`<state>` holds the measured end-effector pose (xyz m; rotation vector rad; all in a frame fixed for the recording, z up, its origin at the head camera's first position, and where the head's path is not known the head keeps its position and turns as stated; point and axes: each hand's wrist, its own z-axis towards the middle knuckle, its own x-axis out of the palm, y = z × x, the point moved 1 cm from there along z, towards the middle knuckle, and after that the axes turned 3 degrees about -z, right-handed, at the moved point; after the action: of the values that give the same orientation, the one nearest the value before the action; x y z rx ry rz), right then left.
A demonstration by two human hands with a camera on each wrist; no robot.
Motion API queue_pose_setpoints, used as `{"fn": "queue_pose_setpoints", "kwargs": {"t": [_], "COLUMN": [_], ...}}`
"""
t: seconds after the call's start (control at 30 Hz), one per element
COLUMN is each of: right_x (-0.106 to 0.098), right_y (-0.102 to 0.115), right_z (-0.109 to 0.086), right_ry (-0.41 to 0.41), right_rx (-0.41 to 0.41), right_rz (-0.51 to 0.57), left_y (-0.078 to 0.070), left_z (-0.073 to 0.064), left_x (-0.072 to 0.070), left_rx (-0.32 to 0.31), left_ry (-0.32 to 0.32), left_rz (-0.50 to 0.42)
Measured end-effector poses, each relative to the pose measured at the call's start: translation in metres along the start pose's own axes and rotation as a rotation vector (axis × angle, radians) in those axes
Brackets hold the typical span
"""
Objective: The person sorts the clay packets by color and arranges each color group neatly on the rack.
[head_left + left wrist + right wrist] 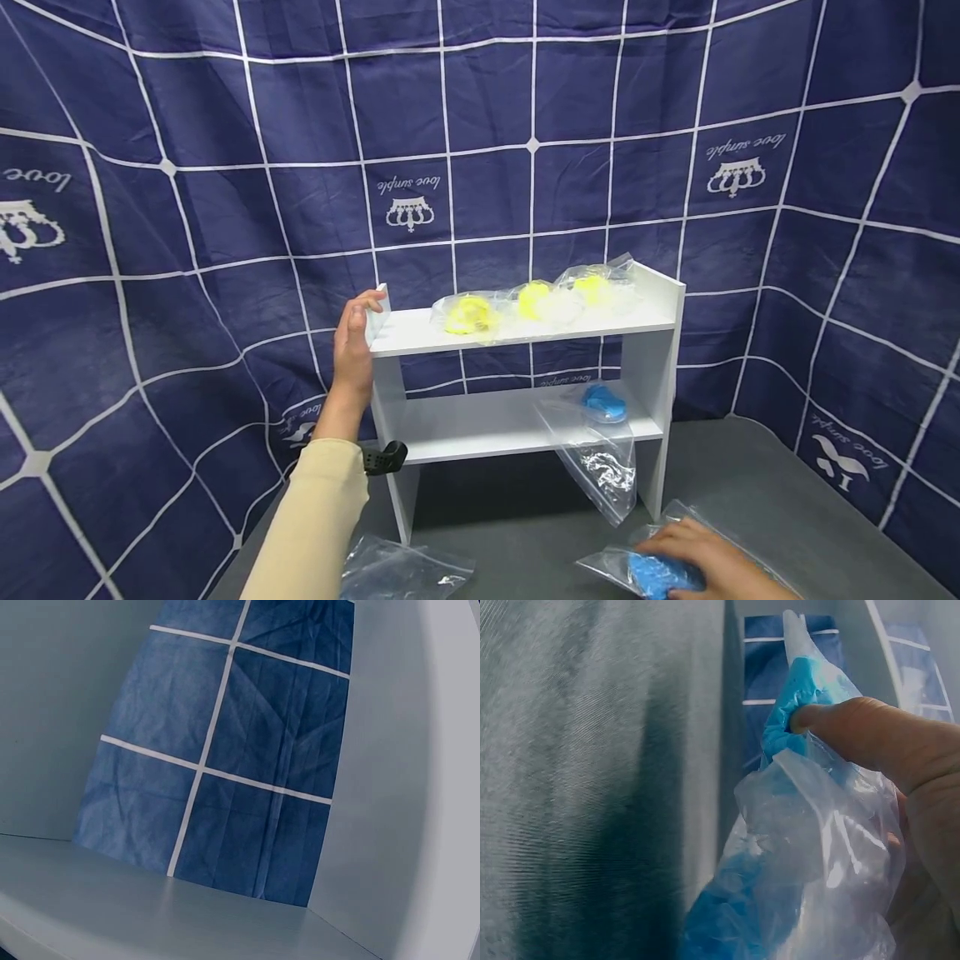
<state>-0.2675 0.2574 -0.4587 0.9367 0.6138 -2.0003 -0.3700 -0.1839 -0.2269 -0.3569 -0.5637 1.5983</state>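
A white two-tier shelf (517,332) stands in front of the curtain. My left hand (352,346) grips the top of its left side panel; in the left wrist view only the shelf's inner boards (390,765) show, no hand. Low at the right, my right hand (708,560) holds a clear zip bag with a blue lump (656,575) inside. Up close in the right wrist view, the thumb (855,724) presses on the blue lump (799,690) through crumpled plastic (817,825). What the lump is cannot be made out.
Several bagged yellow lumps (470,315) sit along the top tier. A bagged blue lump (604,402) lies on the lower tier, its plastic (603,467) hanging over the front edge. Another clear bag (405,571) lies on the dark grey tabletop (525,533) at the front left.
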Motion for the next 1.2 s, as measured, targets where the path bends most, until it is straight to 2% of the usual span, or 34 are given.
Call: {"fn": "queue_pose_setpoints", "kwargs": {"t": [0.13, 0.23, 0.4, 0.6, 0.77, 1.0, 1.2], "right_x": [-0.010, -0.020, -0.039, -0.062, -0.080, -0.107, -0.122], "right_y": [0.003, 0.007, 0.011, 0.013, 0.010, 0.016, 0.018], "right_z": [0.006, 0.011, 0.019, 0.026, 0.031, 0.047, 0.076], "right_ry": [-0.034, -0.035, -0.055, -0.101, -0.100, -0.085, -0.147], "right_rx": [0.000, 0.038, 0.083, 0.089, 0.089, 0.250, 0.277], "right_rz": [0.004, 0.044, 0.035, 0.067, 0.038, -0.055, -0.052], "left_y": [0.001, 0.002, 0.003, -0.001, -0.001, 0.000, 0.002], "left_z": [0.000, 0.000, 0.001, 0.004, 0.004, 0.004, 0.003], "left_x": [0.000, -0.001, -0.002, 0.002, 0.001, 0.002, 0.000], "left_rx": [0.003, 0.003, 0.011, 0.023, 0.035, 0.045, 0.040], "left_ry": [0.000, 0.001, -0.004, 0.001, 0.004, 0.007, 0.003], "left_rz": [-0.005, -0.006, -0.021, -0.007, 0.004, -0.035, -0.020]}}
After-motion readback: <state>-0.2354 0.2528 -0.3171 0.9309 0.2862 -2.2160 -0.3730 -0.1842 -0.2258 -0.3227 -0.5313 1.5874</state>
